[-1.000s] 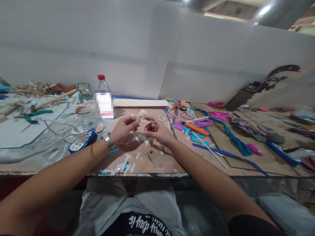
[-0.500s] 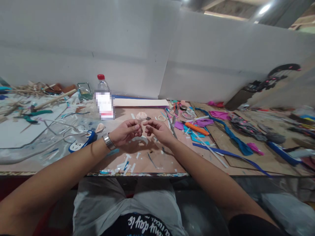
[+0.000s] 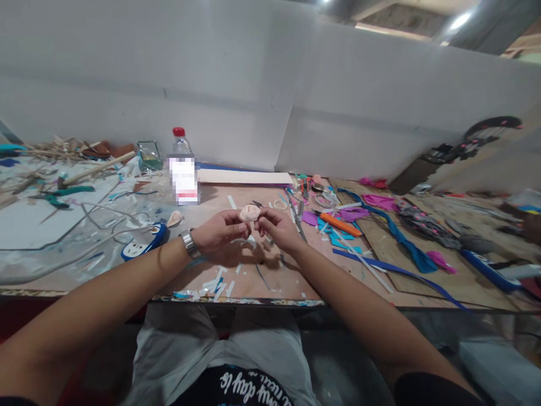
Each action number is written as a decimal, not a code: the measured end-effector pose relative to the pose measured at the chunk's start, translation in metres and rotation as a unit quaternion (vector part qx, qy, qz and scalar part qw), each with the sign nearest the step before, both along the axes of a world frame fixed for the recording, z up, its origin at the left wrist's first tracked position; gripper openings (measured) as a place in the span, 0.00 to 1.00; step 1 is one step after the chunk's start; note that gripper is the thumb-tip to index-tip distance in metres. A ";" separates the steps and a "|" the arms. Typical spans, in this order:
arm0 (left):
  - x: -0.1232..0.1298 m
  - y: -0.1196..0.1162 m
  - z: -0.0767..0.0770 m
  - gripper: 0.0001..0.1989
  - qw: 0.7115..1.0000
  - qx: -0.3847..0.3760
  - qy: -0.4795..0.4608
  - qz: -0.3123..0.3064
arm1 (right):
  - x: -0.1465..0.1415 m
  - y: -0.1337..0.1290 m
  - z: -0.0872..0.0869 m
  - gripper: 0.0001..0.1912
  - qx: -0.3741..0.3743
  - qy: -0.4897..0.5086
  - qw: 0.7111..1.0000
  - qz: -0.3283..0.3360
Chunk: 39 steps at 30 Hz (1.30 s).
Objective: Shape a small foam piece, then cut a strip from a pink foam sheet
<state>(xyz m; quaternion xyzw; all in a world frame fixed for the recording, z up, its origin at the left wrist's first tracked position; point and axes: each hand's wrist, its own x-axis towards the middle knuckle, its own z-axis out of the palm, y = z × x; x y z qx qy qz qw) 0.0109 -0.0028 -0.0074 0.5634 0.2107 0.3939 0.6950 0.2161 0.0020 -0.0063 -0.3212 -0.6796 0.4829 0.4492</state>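
A small pale pink rosette, like a handmade flower (image 3: 250,212), is held up between my hands over the table. My left hand (image 3: 222,230) is closed at its left edge, thumb below and index finger behind. From the other side my right hand (image 3: 276,227) pinches at its right edge with bent fingers. What lies under the rosette between the fingertips is too small to make out. A pale petal-like piece (image 3: 175,218) lies on the plastic left of my hands. White and blue paper scraps (image 3: 217,285) are scattered near the front edge.
A red-capped bottle (image 3: 182,146) stands at the back. Left are a blue-white power strip (image 3: 143,242) with cables and green-handled pliers (image 3: 54,201). Right lie an orange cutter (image 3: 340,224), tape rolls (image 3: 325,197), blue ribbon (image 3: 397,231) and a clamp-like black stand (image 3: 422,163).
The rosette has come lower and nearer, now between my fingers, where before it showed beyond the fingertips. My hands have moved slightly apart. The view has shifted a little.
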 end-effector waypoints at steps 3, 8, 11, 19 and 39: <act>0.002 0.003 -0.006 0.18 0.998 0.039 0.035 0.044 | -0.002 -0.005 0.003 0.25 0.030 0.007 1.000 0.002; 0.003 0.006 -0.013 0.16 0.990 0.099 0.069 0.070 | -0.006 -0.012 0.005 0.23 0.034 -0.014 0.999 0.002; 0.003 0.006 -0.012 0.15 0.985 0.119 0.087 0.086 | -0.006 -0.013 0.006 0.21 0.036 -0.017 0.999 -0.013; 0.003 0.004 -0.010 0.15 0.973 0.158 0.112 0.126 | -0.008 -0.014 0.007 0.23 0.022 0.023 0.999 -0.026; 0.003 0.009 -0.016 0.15 0.905 0.284 0.308 0.082 | 0.000 0.001 0.004 0.20 -0.010 0.030 0.996 -0.083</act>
